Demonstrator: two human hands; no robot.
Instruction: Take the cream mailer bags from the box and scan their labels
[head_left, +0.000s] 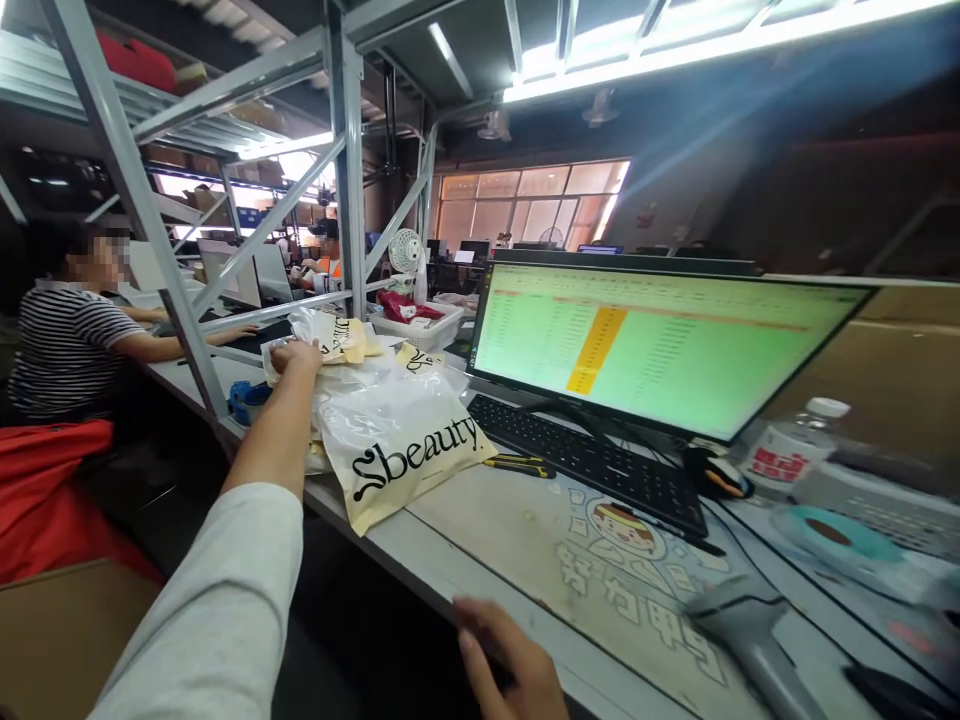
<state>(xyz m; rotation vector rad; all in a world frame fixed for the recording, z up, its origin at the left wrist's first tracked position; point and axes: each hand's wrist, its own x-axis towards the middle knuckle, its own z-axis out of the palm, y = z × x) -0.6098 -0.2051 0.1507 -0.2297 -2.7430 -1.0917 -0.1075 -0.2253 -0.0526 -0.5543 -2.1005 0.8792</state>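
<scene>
My left hand (294,356) is stretched far out at the end of the desk, its fingers closed on a plastic bag (346,338) with black lettering. Directly in front of it lies a larger cream and clear plastic bag (409,455) printed "Sbeauty", with part of another printed bag (420,357) behind. Low in the view, my right hand (514,665) hovers by the desk's front edge, fingers loosely bent and apart, with nothing in it. A yellow and black utility knife (519,465) rests beside the large bag.
A monitor (645,340) stands behind a black keyboard (592,460). A barcode scanner (754,635), tape roll (832,530) and bottle (795,450) are on the right. A metal rack post (349,170) rises beyond the bags; a person in a striped shirt (67,345) sits left.
</scene>
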